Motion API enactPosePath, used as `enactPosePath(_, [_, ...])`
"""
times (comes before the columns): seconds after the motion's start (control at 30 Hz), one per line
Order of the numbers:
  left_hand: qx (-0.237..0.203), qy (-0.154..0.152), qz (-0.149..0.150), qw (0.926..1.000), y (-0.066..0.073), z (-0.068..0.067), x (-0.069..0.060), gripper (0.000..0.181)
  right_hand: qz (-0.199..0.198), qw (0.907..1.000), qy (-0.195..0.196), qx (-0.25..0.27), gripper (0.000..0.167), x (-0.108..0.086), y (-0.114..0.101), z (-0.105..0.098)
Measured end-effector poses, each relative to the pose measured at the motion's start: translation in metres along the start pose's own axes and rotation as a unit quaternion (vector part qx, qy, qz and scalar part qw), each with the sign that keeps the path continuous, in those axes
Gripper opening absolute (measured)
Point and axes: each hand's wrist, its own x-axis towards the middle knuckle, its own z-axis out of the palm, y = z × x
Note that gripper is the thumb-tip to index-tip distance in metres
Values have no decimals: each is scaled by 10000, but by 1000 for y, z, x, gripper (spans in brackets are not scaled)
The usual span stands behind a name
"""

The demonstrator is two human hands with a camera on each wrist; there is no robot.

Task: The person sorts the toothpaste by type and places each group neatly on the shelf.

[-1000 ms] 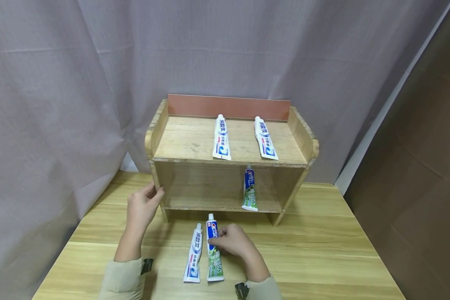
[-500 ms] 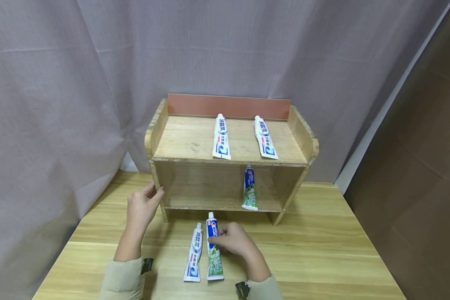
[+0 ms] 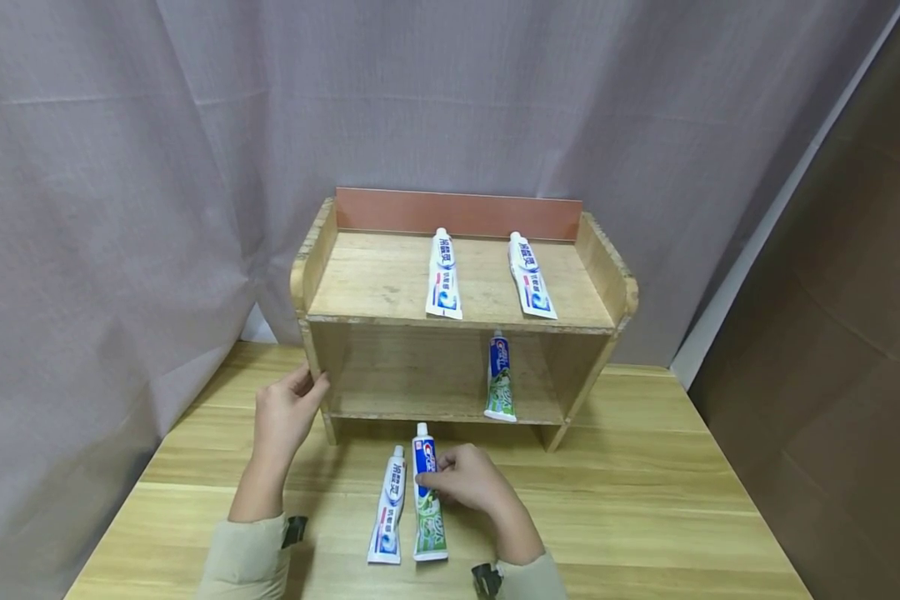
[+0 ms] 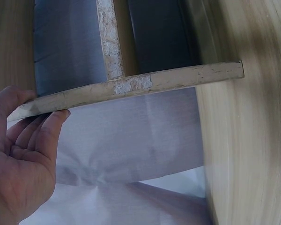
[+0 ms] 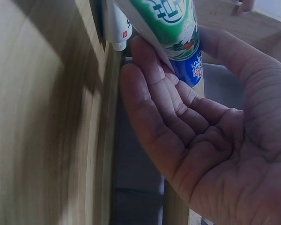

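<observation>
"Left hand point(image 3: 281, 421) and right hand point(image 3: 468, 482): what are they doing?"

"Both grip something. The left pinches the rack's left side panel point(image 4: 178, 78) between thumb and fingers; the right pinches a green-and-blue tube point(image 3: 429, 529), thumb across its front."

"And around them?"

"Largest first: a grey curtain point(image 3: 157, 167) behind, the wooden desk point(image 3: 645, 483), then the two-tier rack point(image 3: 603, 267) standing on it. Its upper shelf point(image 3: 367, 283) bears two white tubes, one near the middle point(image 3: 443, 279), one farther right point(image 3: 532, 279). Its lower shelf point(image 3: 405, 398) bears a second green-and-blue tube point(image 3: 499, 383). Another white tube point(image 3: 387, 512) lies on the desk, just left of the held one, not touching it."

"What has changed over the last second?"

"Very little. Hands and rack keep their places; only the held tube's cap point(image 3: 422, 430) sits slightly higher in the head view, nearer the rack."

"Meaning?"

"I'd judge the grip is settled and the tube is barely beginning to shift. It remains in front of the rack; whether any part is off the desk, I can't tell. Probably the left hand is steadying the rack."
</observation>
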Motion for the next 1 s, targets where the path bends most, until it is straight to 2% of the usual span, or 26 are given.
enactPosePath(0.23, [-68,47,21,10000,1,2,0,31,18,10000,20,-75,33,-1,0,-3])
enactPosePath(0.7, [8,26,145,9999,2,1,1,32,-36,9997,35,254,30,-5,-6,-5])
enactPosePath(1.0, [-16,48,162,9999,1,1,1,32,-98,9998,48,137,32,-6,-6,-8])
